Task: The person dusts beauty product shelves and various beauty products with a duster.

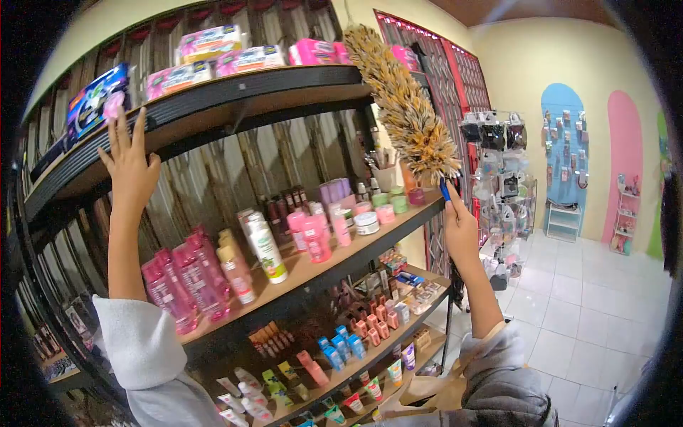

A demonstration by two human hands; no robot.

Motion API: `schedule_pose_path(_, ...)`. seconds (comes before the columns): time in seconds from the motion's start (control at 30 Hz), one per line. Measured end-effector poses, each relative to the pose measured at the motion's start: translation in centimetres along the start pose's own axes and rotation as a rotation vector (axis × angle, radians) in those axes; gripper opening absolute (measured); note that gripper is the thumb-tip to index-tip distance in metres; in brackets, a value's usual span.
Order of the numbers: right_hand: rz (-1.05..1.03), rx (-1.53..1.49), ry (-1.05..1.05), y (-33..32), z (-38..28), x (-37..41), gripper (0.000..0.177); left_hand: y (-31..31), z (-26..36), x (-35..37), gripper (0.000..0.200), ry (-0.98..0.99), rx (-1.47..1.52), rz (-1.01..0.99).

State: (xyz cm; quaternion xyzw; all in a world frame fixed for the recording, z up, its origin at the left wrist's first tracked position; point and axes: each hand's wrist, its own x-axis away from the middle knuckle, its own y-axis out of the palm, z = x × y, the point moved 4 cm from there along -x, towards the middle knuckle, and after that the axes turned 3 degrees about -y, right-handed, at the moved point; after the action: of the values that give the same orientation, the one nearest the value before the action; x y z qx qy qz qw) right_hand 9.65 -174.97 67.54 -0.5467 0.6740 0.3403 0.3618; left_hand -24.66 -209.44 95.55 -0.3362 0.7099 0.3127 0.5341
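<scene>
My right hand (462, 231) is closed round the blue handle of a feather duster (405, 107). Its brown and cream feathers rise up and to the left, past the right end of the shelves. My left hand (131, 160) reaches up with fingers spread at the front edge of the top shelf (235, 103). Its fingertips are right by a pink spot on a dark blue package (96, 107). Pink and white packs (238, 60) lie along that shelf to the right of the hand.
The middle shelf (370, 245) holds pink bottles (188, 277), a white bottle (265, 249) and small jars (366, 223). Blue boxes (345, 346) and several tubes stand lower down. To the right are a hanging-goods rack (501, 185) and a white tiled floor (569, 306).
</scene>
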Motion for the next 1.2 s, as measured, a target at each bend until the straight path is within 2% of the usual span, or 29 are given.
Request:
schedule_pose_path(0.07, 0.043, 0.016, -0.010, -1.6, 2.9, -0.9, 0.036, 1.4, 2.2, -0.5, 0.084, 0.021, -0.015, 0.118)
schedule_pose_path(0.17, 0.066, 0.031, 0.010, -3.8, 5.6, -2.0, 0.037, 3.2, 6.1, -1.2, 0.081, -0.008, -0.083, 0.028)
schedule_pose_path(0.33, 0.085, -0.016, -0.047, -5.7, 8.5, -6.0, 0.037, 4.7, 11.5, -1.5, 0.096, -0.120, -0.115, 0.027)
schedule_pose_path(0.5, -0.076, -0.001, -0.011, -5.5, 11.5, -7.8, 0.039, 4.6, 11.9, -1.6, 0.097, -0.126, -0.239, 0.061)
schedule_pose_path(0.63, -0.223, -0.080, 0.142, -4.7, 15.2, -4.0, 0.041, 5.7, 9.8, -2.3, 0.093, -0.080, -0.404, 0.027)
schedule_pose_path(0.7, -0.175, -0.103, 0.025, -5.4, 17.5, -2.5, 0.041, 6.0, 9.1, -2.6, 0.093, -0.047, -0.384, 0.045)
schedule_pose_path(0.77, -0.101, -0.025, -0.187, -7.2, 18.7, -1.4, 0.040, 6.6, 8.3, -2.9, 0.090, -0.057, -0.446, 0.039)
schedule_pose_path(0.8, -0.280, -0.113, 0.175, -8.9, 18.5, -0.8, 0.040, 6.8, 8.0, -3.1, 0.088, -0.066, -0.476, 0.028)
schedule_pose_path(0.87, -0.175, -0.205, 0.086, -10.7, 21.1, 0.7, 0.039, 7.5, 7.2, -3.5, 0.083, -0.077, -0.568, 0.010)
schedule_pose_path(0.9, -0.205, -0.279, 0.250, -12.0, 21.9, 1.8, 0.038, 8.1, 7.0, -4.0, 0.080, -0.110, -0.598, -0.029)
schedule_pose_path(0.97, -0.175, -0.095, 0.077, -14.2, 23.1, 3.4, 0.035, 9.1, 6.2, -4.5, 0.075, -0.205, -0.633, -0.152)
schedule_pose_path(1.0, -0.184, -0.006, -0.002, -15.4, 23.5, 5.1, 0.034, 8.2, 6.9, -4.0, 0.081, -0.232, -0.516, -0.206)
schedule_pose_path(1.1, -0.191, 0.054, 0.180, -18.4, 25.1, 10.0, 0.033, 4.5, 13.1, -4.4, 0.101, -0.355, -0.182, -0.332)
schedule_pose_path(1.2, -0.214, 0.081, 0.107, -20.0, 25.1, 12.5, 0.023, 3.9, 18.1, -4.4, 0.096, -0.313, -0.021, -0.282)
